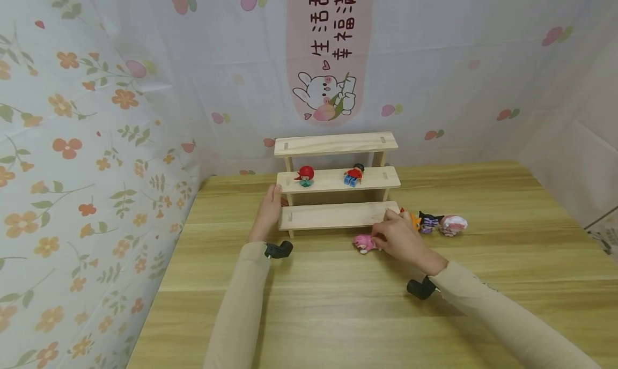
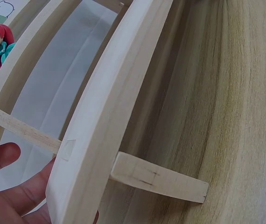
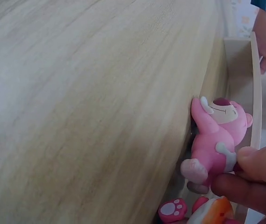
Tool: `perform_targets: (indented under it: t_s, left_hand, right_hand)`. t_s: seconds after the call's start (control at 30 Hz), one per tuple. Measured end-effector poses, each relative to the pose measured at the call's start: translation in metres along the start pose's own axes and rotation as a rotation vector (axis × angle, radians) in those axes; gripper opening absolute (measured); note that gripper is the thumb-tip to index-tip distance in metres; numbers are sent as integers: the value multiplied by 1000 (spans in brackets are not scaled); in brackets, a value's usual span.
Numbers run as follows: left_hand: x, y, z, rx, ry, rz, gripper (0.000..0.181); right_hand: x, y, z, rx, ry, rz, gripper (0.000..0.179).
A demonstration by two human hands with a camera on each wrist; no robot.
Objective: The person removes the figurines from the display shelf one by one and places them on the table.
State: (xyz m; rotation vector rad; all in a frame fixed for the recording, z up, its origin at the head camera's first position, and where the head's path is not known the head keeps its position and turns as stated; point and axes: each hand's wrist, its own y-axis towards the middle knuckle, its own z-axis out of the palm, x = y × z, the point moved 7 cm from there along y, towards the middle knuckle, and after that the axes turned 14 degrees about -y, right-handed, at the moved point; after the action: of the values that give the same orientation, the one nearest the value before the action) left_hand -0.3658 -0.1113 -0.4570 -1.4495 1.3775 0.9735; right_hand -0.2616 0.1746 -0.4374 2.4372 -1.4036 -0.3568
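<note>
A three-tier wooden display shelf (image 1: 333, 216) stands at the back of the table. My left hand (image 1: 268, 212) grips its left end, with the fingers about the lowest board's end in the left wrist view. With thumb and finger, my right hand (image 1: 399, 241) pinches a pink bear figurine (image 3: 214, 149) low in front of the lowest board's right part. On the middle board are a red-haired figurine (image 1: 305, 176) at left and a figurine in a red top and blue trousers (image 1: 354, 175) at right.
Right of the shelf, a figurine with orange parts (image 1: 415, 221), a black-and-purple figurine (image 1: 428, 222) and a pink-and-white figurine (image 1: 454, 225) stand in a row on the table (image 1: 333, 315). Printed cloth (image 1: 232, 79) hangs behind and at the left.
</note>
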Motion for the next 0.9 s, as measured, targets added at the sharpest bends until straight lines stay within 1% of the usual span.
perform_targets:
  t_s: [0.13, 0.33, 0.5, 0.7, 0.83, 0.9]
  left_hand:
    - [1, 0, -1, 0, -5, 0, 45]
    - [2, 1, -1, -3, -11, 3, 45]
    - [4, 3, -1, 3, -8, -5, 46]
    - [3, 3, -1, 7, -12, -7, 46]
    - [1, 2, 0, 1, -21, 4, 45]
    - [1, 1, 0, 0, -26, 3, 44]
  right_hand:
    - [1, 1, 1, 3, -21, -11, 20]
    - [3, 3, 0, 26, -35, -3, 16]
    - [5, 10, -8, 31, -28, 2, 14]
    - [-1, 27, -25, -6, -13, 28, 11]
    - [-13, 42, -32, -13, -5, 70, 11]
    - [-21, 50, -37, -35, 10, 91, 11]
